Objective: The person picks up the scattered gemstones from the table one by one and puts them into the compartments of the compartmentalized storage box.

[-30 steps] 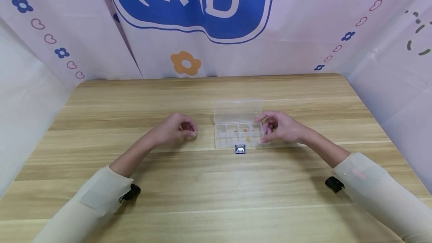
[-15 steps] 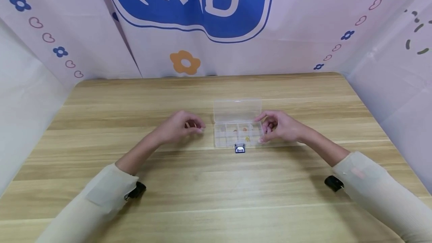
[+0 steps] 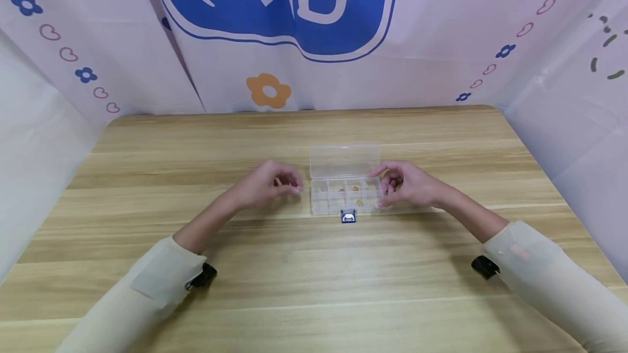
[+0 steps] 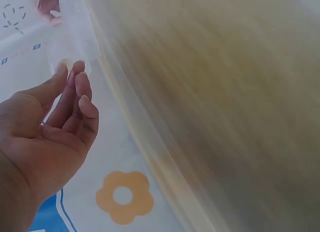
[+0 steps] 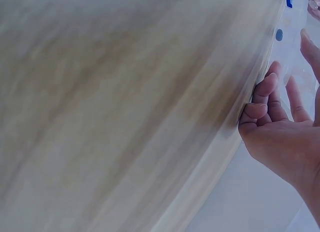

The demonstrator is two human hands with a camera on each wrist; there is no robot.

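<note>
A clear plastic compartment box (image 3: pixel 321 208) lies on the table with its lid (image 3: pixel 345 161) raised at the back. Several compartments hold tiny pieces, among them a yellow one (image 3: pixel 359 202) and an orange one (image 3: pixel 355 189). At the box's right end, my right hand (image 3: pixel 409 184) grips it, thumb by the front corner and forefinger by the lid's hinge. Just left of the box hovers my left hand (image 3: pixel 269 185), fingers loosely bent. The left wrist view shows a narrow gap between its thumb and forefinger tips (image 4: pixel 80 67), with no held thing clearly visible.
A small blue-and-white latch (image 3: pixel 348 215) sits at the box's front edge. The wooden table (image 3: pixel 314 277) reaches back to a white cloth backdrop (image 3: pixel 417 80) printed with an orange flower (image 3: pixel 269 91). White cloth walls flank the table.
My left hand has moved right, closing most of the distance to the box's left end. The right hand stays at the box's right end, and the lid remains raised.
</note>
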